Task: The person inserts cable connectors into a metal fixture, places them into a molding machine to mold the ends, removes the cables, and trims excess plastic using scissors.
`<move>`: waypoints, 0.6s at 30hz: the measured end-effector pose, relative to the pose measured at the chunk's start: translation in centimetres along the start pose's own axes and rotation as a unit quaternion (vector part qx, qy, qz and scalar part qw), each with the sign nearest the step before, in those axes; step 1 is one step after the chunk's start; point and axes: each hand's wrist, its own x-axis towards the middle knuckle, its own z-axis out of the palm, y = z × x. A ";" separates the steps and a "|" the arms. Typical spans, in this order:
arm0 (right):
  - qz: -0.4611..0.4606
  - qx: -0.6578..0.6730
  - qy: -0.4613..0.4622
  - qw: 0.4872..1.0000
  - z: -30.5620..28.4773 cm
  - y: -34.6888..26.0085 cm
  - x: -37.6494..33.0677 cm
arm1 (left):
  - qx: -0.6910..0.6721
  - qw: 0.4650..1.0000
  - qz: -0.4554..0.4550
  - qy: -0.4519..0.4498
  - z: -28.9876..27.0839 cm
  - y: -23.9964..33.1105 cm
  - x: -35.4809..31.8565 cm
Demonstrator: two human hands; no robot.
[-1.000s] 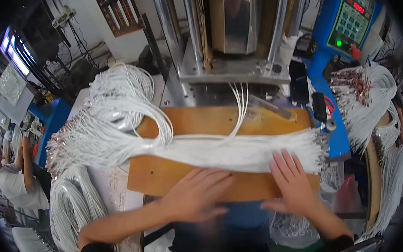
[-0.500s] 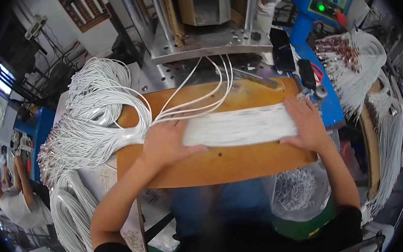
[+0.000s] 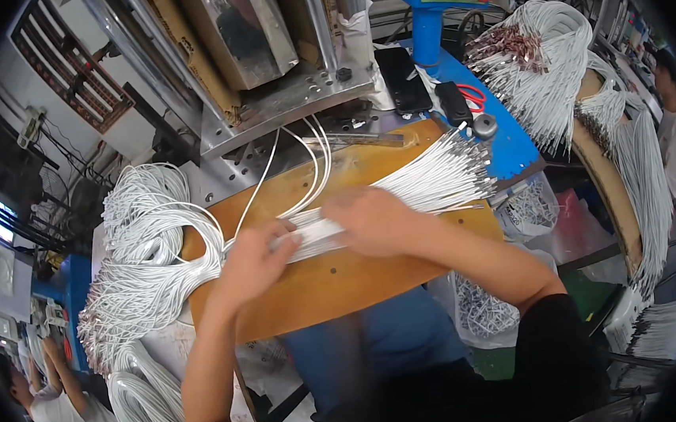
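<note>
A bundle of white cables lies across a brown board, its metal-tipped ends fanned out at the right. My left hand is closed round the bundle left of the board's middle. Just to its right, my right hand, slightly blurred, closes over the same bundle from above. A short straight stretch of cable shows between the hands. Beyond my left hand, a large mass of looped white cables spreads off the board's left end; whether it joins the held bundle is hidden. A few loose cables arch behind my hands toward a metal press.
The metal press stands behind the board. On the blue surface at right lie a black phone, red-handled scissors and a round metal piece. More cables hang at right. Another person works at far left.
My right hand has moved left from the bundle's right end to near my left hand, uncovering the fanned tips. Both hands now grip rather than lie spread. The view has turned.
</note>
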 end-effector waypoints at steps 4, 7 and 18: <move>0.125 -0.100 -0.002 0.987 -2.7 5.4 -4.1 | -0.169 0.985 0.017 0.007 -0.5 -1.9 -0.7; 0.185 -0.159 0.027 0.969 -7.2 8.5 -8.4 | -0.040 0.993 0.094 0.067 1.4 -0.5 -0.7; 0.095 -0.023 -0.012 0.995 -2.5 1.9 -2.6 | -0.283 0.959 -0.013 0.024 -1.3 -3.3 0.1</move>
